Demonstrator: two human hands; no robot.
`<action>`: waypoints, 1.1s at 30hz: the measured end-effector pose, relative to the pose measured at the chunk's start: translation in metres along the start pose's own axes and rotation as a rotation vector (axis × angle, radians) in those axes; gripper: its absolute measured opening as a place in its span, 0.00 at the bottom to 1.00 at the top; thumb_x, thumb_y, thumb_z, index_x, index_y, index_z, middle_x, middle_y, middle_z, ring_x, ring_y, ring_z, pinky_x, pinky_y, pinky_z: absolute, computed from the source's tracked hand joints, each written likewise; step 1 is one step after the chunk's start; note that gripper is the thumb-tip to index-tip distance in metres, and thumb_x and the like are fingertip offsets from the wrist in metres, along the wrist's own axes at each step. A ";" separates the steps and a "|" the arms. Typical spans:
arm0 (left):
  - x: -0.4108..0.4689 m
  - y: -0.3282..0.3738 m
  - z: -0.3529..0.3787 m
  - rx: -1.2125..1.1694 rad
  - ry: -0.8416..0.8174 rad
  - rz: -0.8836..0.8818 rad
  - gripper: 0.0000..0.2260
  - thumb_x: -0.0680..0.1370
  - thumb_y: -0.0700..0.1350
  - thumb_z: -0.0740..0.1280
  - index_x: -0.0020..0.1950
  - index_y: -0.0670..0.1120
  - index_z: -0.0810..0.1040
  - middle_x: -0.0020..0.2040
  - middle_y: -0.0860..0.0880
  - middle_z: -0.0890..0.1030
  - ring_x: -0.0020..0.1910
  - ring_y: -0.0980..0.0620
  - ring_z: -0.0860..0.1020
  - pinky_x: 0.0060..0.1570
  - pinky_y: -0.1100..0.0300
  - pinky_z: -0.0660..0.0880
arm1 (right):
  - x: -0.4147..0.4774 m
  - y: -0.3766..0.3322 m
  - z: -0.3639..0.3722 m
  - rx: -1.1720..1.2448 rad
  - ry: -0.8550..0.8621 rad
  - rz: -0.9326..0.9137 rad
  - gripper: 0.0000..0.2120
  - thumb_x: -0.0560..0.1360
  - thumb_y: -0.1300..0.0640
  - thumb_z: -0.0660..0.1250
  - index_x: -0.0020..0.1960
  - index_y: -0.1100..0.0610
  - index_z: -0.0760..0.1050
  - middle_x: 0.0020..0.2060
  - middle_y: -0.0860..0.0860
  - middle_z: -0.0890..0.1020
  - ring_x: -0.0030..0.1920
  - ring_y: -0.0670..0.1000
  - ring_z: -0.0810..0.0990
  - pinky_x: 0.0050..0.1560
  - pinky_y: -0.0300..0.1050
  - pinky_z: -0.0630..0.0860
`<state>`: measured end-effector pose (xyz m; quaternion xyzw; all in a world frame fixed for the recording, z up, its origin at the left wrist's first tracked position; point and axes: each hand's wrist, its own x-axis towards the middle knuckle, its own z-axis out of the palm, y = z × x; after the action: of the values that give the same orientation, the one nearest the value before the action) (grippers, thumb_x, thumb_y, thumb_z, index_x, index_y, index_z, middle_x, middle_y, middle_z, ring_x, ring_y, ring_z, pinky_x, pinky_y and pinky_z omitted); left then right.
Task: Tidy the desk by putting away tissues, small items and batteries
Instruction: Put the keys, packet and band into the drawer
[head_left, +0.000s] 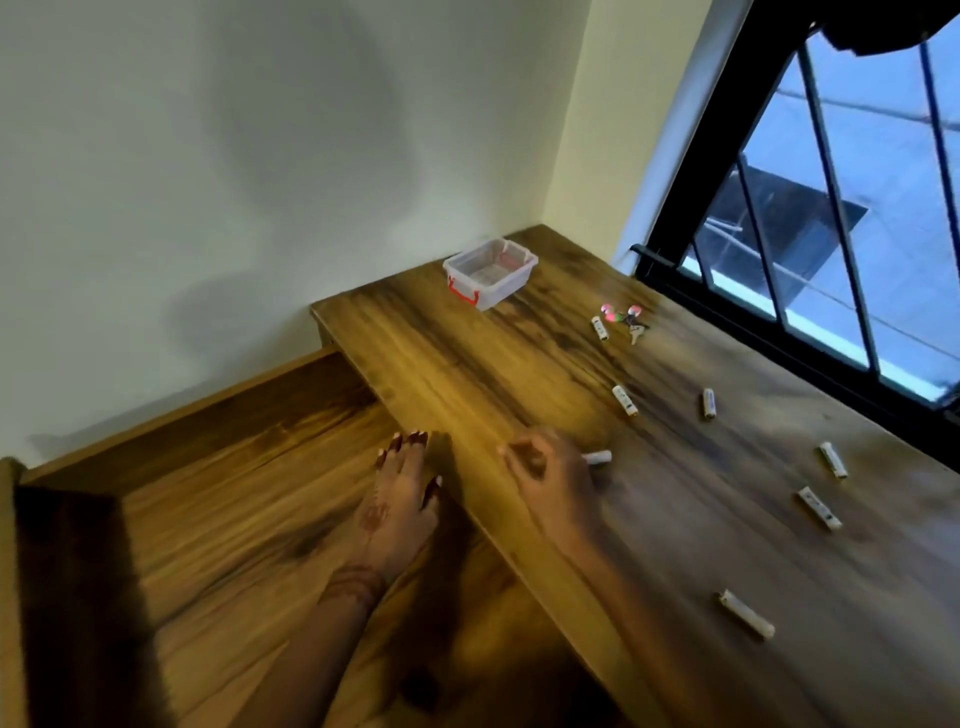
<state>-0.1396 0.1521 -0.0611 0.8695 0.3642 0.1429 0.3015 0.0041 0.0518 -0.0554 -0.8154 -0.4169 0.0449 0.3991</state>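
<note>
Several white batteries lie scattered on the wooden desk, among them one mid-desk, one to its right and one near the front. My right hand is blurred, its fingers curled, and it rests on the desk. A battery pokes out at its right side; whether it is held or lying there is unclear. My left hand lies flat over the lower wooden surface, fingertips at the desk's left edge, holding nothing.
A clear plastic box with red latches stands open at the far corner by the wall. Keys on a pink and green keychain lie beside a battery. A barred window runs along the desk's right side.
</note>
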 end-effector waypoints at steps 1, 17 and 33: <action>0.016 0.011 0.004 -0.014 -0.007 0.013 0.26 0.80 0.45 0.58 0.75 0.43 0.53 0.76 0.44 0.55 0.77 0.49 0.49 0.73 0.61 0.42 | 0.024 0.013 -0.008 -0.020 0.068 -0.018 0.05 0.73 0.56 0.69 0.46 0.57 0.79 0.43 0.53 0.80 0.45 0.51 0.78 0.45 0.44 0.75; 0.142 0.062 0.069 0.031 -0.027 0.001 0.26 0.80 0.44 0.58 0.75 0.44 0.52 0.76 0.45 0.56 0.76 0.50 0.49 0.75 0.59 0.45 | 0.255 0.198 -0.063 -0.322 0.026 0.236 0.18 0.77 0.53 0.62 0.63 0.62 0.70 0.56 0.63 0.75 0.56 0.63 0.74 0.53 0.53 0.72; 0.120 0.054 0.064 -0.009 -0.020 0.000 0.27 0.80 0.44 0.59 0.75 0.43 0.52 0.77 0.46 0.55 0.76 0.51 0.48 0.75 0.58 0.45 | 0.241 0.155 -0.072 0.240 0.331 0.388 0.06 0.73 0.62 0.67 0.49 0.63 0.78 0.45 0.56 0.83 0.41 0.51 0.81 0.35 0.38 0.76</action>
<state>0.0030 0.1814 -0.0740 0.8695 0.3604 0.1357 0.3092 0.2894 0.1285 -0.0506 -0.8230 -0.1739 0.0360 0.5395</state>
